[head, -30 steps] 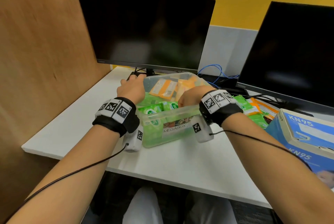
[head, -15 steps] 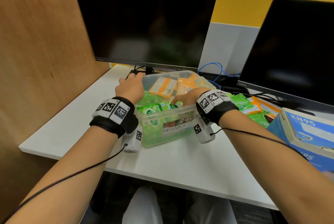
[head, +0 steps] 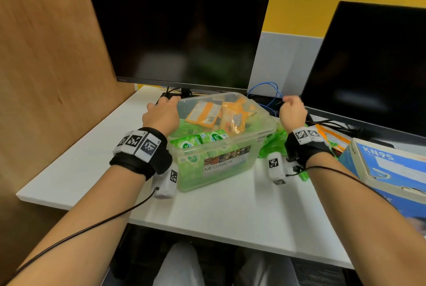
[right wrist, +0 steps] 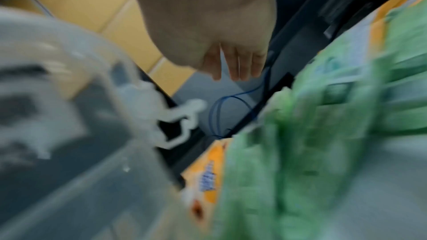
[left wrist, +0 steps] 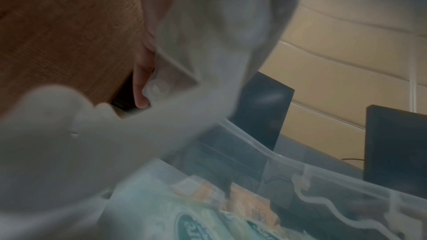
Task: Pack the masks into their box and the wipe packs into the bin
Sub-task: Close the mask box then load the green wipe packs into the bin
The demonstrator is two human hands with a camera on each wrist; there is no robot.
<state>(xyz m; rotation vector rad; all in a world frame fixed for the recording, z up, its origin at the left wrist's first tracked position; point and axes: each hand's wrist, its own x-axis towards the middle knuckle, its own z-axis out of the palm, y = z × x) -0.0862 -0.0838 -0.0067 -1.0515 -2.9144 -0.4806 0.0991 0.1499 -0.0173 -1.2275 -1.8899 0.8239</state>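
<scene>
A clear plastic bin marked MEGABOX stands mid-desk and holds green wipe packs and orange wipe packs. My left hand grips the bin's far left rim; one of its fingers lies along the outside of the rim. My right hand hangs in the air right of the bin, above loose green packs and an orange pack. Its fingers hang relaxed and hold nothing. The blue KN95 mask box sits at the right edge.
Two dark monitors stand behind the bin, with blue cables between them. A wooden partition walls the left side. White desk surface lies in front of the bin.
My right hand has come out of the bin and moved up and to the right, above the loose packs. My left hand has stayed on the bin's left rim.
</scene>
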